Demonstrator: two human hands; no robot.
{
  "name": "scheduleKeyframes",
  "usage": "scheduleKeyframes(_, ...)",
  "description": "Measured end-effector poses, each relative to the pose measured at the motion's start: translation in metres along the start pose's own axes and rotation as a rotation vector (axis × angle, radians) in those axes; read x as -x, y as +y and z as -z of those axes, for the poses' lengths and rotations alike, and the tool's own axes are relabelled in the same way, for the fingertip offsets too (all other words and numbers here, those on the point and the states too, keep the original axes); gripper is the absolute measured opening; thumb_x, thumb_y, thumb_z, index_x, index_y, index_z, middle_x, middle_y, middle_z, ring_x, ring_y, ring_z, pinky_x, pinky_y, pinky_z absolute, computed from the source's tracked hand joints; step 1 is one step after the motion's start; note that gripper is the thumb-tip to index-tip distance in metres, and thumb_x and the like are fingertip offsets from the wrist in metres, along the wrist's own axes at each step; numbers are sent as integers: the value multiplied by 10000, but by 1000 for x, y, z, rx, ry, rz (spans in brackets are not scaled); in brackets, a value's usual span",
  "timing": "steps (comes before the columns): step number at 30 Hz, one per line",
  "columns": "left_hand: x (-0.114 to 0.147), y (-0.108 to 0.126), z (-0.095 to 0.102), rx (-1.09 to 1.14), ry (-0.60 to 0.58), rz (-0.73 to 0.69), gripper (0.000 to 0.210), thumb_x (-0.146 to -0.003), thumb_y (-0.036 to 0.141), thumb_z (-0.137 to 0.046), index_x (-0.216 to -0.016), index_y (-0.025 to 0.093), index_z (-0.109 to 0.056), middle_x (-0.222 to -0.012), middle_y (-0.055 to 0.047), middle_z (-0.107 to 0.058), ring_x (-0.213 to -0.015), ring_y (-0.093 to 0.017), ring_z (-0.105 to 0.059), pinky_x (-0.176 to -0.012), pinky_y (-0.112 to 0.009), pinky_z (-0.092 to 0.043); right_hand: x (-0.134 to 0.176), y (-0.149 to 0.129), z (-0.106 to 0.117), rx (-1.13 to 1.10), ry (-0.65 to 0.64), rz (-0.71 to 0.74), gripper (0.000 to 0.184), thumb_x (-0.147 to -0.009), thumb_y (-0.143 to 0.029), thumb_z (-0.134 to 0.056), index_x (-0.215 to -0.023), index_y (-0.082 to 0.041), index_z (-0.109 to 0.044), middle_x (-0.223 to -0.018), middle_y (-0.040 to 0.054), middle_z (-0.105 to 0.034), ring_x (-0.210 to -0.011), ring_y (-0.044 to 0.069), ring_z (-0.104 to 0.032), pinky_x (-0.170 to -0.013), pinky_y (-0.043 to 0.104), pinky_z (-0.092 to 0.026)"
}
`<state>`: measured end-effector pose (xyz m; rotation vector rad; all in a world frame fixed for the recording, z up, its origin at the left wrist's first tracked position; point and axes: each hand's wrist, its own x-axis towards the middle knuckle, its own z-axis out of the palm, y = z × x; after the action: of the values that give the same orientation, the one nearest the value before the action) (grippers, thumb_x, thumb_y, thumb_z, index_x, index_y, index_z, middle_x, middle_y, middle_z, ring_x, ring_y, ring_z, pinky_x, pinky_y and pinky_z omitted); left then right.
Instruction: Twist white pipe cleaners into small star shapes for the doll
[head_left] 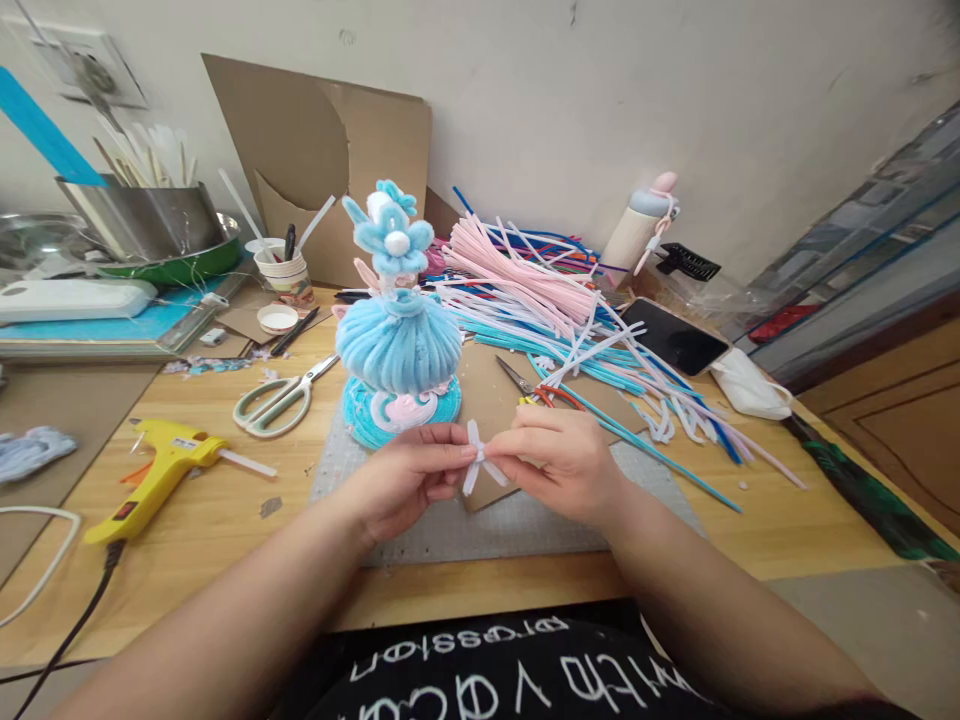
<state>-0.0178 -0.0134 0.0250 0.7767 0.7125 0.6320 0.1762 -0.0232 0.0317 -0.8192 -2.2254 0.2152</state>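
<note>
A small white pipe-cleaner flower (pixel 474 478) with a few short petals is pinched between both hands, over the grey cutting mat (pixel 540 525). My left hand (pixel 424 465) grips its left side between thumb and fingers. From the right, my right hand (pixel 559 460) pinches at its middle, fingers curled. Just beyond the hands stands a light blue pipe-cleaner figure (pixel 397 340), with a pleated round skirt, flowers on top and a coiled blue base. Orange-and-yellow-handled pliers (pixel 536 390) lie right behind my right hand, on a piece of brown cardboard (pixel 491 365).
A yellow glue gun (pixel 161 465) and white-handled scissors (pixel 277 400) lie left. Pink, white and blue pipe cleaners (pixel 532 275) are heaped at the back right, near a phone (pixel 675 335) and a bottle (pixel 637 225). A metal pot (pixel 150 215) of sticks stands back left.
</note>
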Motion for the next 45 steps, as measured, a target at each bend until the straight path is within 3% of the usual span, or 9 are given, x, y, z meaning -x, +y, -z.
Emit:
scheduleKeyframes(2,1,1,-1,-32,-4,20,164,-690,229,-704,-686,114,-586,-549,35,-446,-492,-43,-333,-432,-169,-179,0,1,2,44,-12,39,140,-852,-172,-555,-884,-188,-691,-662,-4,-531,-583,98,-477,-549,238,-327)
scheduleKeyframes(8,1,0,-2,-317,-6,3,185,-697,282,-681,-696,129,-578,-568,21,-532,-500,-71,-446,-463,-189,-318,1,2,10,155,-103,90,212,-887,-182,-505,-843,-225,-709,-663,-3,-543,-589,100,-470,-551,243,-300)
scheduleKeyframes(13,-7,-9,2,-576,159,-124,157,-705,270,-665,-739,137,-587,-594,23,-574,-513,-99,-518,-509,-229,-398,3,-8,4,401,-220,38,235,-901,-219,-471,-772,-214,-667,-652,-3,-529,-595,127,-455,-550,284,-253)
scheduleKeyframes(17,-10,-13,2,-396,233,-162,164,-701,267,-680,-753,140,-591,-615,25,-592,-549,-102,-552,-571,-247,-460,6,-13,-5,490,-156,0,167,-890,-242,-503,-791,-217,-636,-647,-7,-531,-595,141,-451,-564,295,-253)
scheduleKeyframes(25,-6,-9,1,27,172,-55,90,-714,143,-692,-731,93,-619,-598,0,-590,-538,-60,-550,-546,-155,-490,6,-12,-9,490,102,61,141,-862,-195,-550,-792,-190,-671,-598,3,-551,-582,137,-456,-584,286,-308)
scheduleKeyframes(28,-5,-7,1,177,157,-12,34,-743,63,-630,-714,78,-621,-594,-15,-592,-527,-58,-563,-529,-137,-509,7,-10,-9,485,137,122,107,-841,-169,-578,-842,-186,-684,-581,-2,-550,-567,133,-438,-575,283,-316)
scheduleKeyframes(32,-3,-5,1,366,122,54,119,-794,22,-539,-714,63,-617,-608,-28,-594,-519,-55,-582,-535,-127,-534,9,-7,-10,477,183,170,122,-819,-140,-605,-892,-189,-690,-550,-11,-532,-553,127,-427,-555,275,-318)
scheduleKeyframes(40,2,0,-4,450,9,96,140,-822,18,-486,-780,52,-615,-621,-40,-592,-528,-68,-596,-528,-141,-549,12,8,-13,346,213,235,191,-853,-163,-553,-966,-230,-692,-508,-35,-446,-514,114,-380,-518,263,-280)
scheduleKeyframes(45,4,-2,-5,408,-73,44,86,-795,53,-545,-791,60,-630,-615,-28,-571,-531,-59,-561,-522,-130,-519,9,4,-16,208,254,174,187,-858,-135,-526,-927,-197,-688,-509,-37,-460,-485,101,-405,-506,249,-295)
